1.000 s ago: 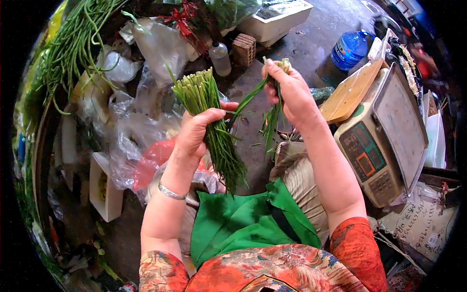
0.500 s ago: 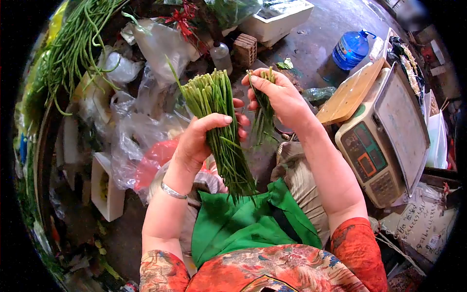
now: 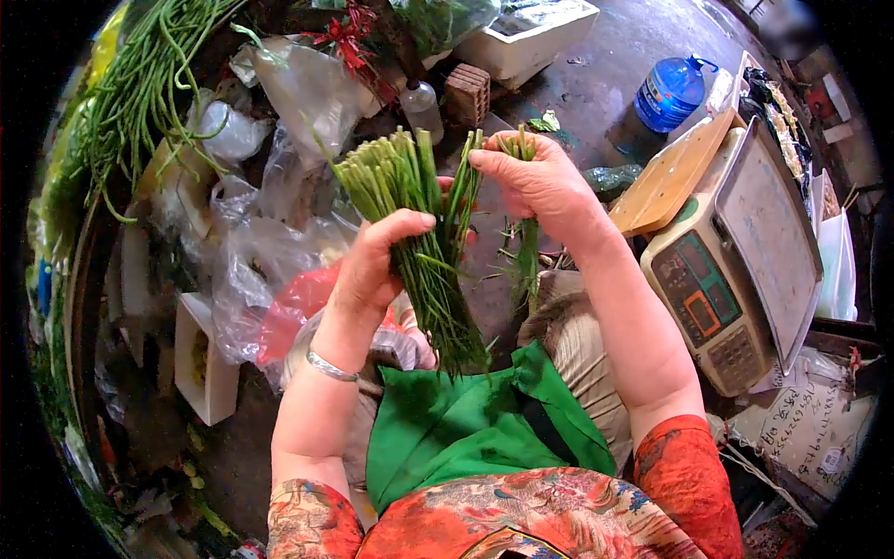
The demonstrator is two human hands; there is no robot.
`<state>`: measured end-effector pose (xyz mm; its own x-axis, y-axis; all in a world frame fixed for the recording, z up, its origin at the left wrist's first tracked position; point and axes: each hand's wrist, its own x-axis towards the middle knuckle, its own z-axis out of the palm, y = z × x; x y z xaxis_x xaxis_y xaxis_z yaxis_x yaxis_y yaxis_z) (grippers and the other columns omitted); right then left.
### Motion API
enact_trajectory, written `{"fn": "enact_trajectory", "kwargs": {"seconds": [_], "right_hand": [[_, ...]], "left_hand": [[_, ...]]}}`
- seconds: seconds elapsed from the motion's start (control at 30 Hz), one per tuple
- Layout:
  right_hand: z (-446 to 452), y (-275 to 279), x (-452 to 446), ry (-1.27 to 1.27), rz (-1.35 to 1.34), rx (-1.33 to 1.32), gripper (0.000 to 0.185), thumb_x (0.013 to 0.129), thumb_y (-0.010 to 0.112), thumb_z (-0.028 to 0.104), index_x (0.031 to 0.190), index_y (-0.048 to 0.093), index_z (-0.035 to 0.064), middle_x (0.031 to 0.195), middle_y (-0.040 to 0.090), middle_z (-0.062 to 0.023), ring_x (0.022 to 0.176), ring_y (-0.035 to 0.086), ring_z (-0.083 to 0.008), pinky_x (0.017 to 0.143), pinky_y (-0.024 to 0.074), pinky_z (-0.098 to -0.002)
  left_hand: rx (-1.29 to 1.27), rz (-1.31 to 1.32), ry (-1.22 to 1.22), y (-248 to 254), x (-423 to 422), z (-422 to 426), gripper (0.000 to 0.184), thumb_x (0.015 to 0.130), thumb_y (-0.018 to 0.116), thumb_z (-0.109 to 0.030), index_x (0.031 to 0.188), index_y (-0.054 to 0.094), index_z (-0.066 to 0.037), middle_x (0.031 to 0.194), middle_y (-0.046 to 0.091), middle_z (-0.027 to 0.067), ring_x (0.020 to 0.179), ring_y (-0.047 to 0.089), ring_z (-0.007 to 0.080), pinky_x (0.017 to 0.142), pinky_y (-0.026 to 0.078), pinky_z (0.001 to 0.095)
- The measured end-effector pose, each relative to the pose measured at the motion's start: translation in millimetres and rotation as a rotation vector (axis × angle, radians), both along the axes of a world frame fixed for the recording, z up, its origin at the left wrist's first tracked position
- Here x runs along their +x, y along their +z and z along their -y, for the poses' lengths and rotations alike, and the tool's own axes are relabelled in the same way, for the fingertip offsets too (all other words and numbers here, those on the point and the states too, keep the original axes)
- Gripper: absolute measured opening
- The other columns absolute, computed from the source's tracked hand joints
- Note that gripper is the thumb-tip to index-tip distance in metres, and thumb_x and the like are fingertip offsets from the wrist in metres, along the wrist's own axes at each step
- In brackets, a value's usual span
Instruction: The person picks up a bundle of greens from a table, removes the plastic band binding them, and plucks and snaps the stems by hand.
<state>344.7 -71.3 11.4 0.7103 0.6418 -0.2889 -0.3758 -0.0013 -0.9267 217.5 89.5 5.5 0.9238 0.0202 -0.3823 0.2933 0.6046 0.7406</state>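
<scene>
My left hand [image 3: 371,259] is wrapped round a thick bunch of green stalks [image 3: 396,177] that look like chives, their pale cut ends upward and thin tips hanging down over the green apron [image 3: 447,415]. Close by on the right, my right hand [image 3: 545,186] is closed on a smaller bundle of the same stalks [image 3: 526,261], which dangles below the fingers. Its thumb and fingertip touch a few stalks [image 3: 463,191] standing apart at the right side of the thick bunch. Part of my left fingers is hidden behind the greens.
A scale [image 3: 698,289] with a wooden board [image 3: 675,177] stands at the right. Beyond it sits a blue water jug [image 3: 672,93]. Plastic bags [image 3: 251,270] and long beans [image 3: 154,84] lie to the left. A white foam box [image 3: 535,42] and a brick [image 3: 468,93] are at the back.
My right hand has tilted inward and its thumb now meets stalks at the bunch's edge. Those stalks have spread apart from the bunch. The left hand has barely moved.
</scene>
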Motion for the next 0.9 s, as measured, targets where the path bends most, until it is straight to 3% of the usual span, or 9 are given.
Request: {"fn": "enact_trajectory", "kwargs": {"seconds": [0.2,0.37,0.47,0.53,0.7,0.8,0.87,0.9], "right_hand": [[-0.8,-8.8,1.0,0.026,0.092,-0.03,0.014,0.087,0.068,0.023,0.09,0.062,0.0107,0.058,0.043,0.0108,0.046,0.034,-0.0003,0.042,0.0256,-0.0191],[-1.3,-6.5,1.5,0.079,0.243,-0.063,0.012,0.089,0.066,0.021,0.091,0.063,0.0095,0.057,0.043,0.0117,0.046,0.033,0.0016,0.04,0.0247,-0.018],[-1.1,-7.2,1.1,0.062,0.209,-0.063,0.011,0.089,0.065,0.019,0.09,0.064,0.008,0.063,0.048,0.0106,0.053,0.039,0.0018,0.046,0.0305,-0.0172],[-3.2,-19.5,4.3,0.011,0.422,0.001,0.01,0.09,0.064,0.015,0.09,0.063,0.0049,0.071,0.054,0.0087,0.064,0.046,0.0003,0.056,0.038,-0.0171],[1.3,-19.6,10.5,-0.219,0.563,-0.125,0.009,0.089,0.064,0.011,0.089,0.062,0.0024,0.077,0.057,0.0058,0.073,0.049,-0.0034,0.067,0.0429,-0.0202],[9.0,-19.9,15.6,-0.108,0.509,-0.144,0.011,0.088,0.066,0.012,0.091,0.063,0.0027,0.079,0.059,0.0044,0.074,0.05,-0.0039,0.067,0.043,-0.021],[8.8,-12.9,8.1,0.068,0.577,-0.413,0.015,0.086,0.069,0.016,0.095,0.065,0.0037,0.079,0.059,0.0043,0.073,0.049,-0.0039,0.066,0.0421,-0.0219],[6.7,-14.6,6.2,0.068,0.576,-0.415,0.015,0.086,0.069,0.016,0.095,0.065,0.0037,0.079,0.059,0.0043,0.073,0.049,-0.0039,0.066,0.0421,-0.0219]], "left_hand": [[0.13,-0.049,0.197,-4.9,2.7,-3.7,0.029,0.079,0.065,-0.005,0.106,0.06,0.001,0.089,0.065,0.0104,0.068,0.066,0.0238,0.063,0.057,0.035],[0.153,-0.044,0.22,-8.8,3.1,-1.7,0.025,0.077,0.064,0.002,0.102,0.06,0.002,0.086,0.065,0.0101,0.069,0.065,0.0202,0.062,0.058,0.0333],[0.167,-0.042,0.251,-9.5,4.4,-1.9,0.026,0.077,0.065,0.003,0.102,0.06,0.002,0.086,0.066,0.0106,0.069,0.065,0.0204,0.061,0.057,0.0327],[0.201,-0.038,0.26,-9.1,4.5,-2.1,0.025,0.077,0.065,0.004,0.101,0.059,0.002,0.085,0.066,0.0112,0.068,0.065,0.0208,0.06,0.057,0.0323],[0.226,-0.073,0.244,-10.7,2.8,-5.1,0.023,0.077,0.064,0.003,0.1,0.059,0.003,0.083,0.065,0.0122,0.066,0.065,0.0217,0.058,0.056,0.0319],[0.217,-0.081,0.233,-10.1,1.9,-5.7,0.023,0.078,0.063,0.003,0.1,0.058,0.003,0.083,0.065,0.0126,0.066,0.065,0.0224,0.059,0.056,0.0319],[0.218,-0.082,0.221,-8.7,1.8,-5.2,0.023,0.078,0.063,0.002,0.101,0.058,0.003,0.083,0.065,0.0127,0.066,0.065,0.0227,0.059,0.055,0.0319],[0.223,-0.092,0.209,-7.8,2.1,-5.1,0.023,0.078,0.063,0.002,0.101,0.058,0.003,0.084,0.066,0.0132,0.067,0.066,0.023,0.06,0.055,0.0319]]}}
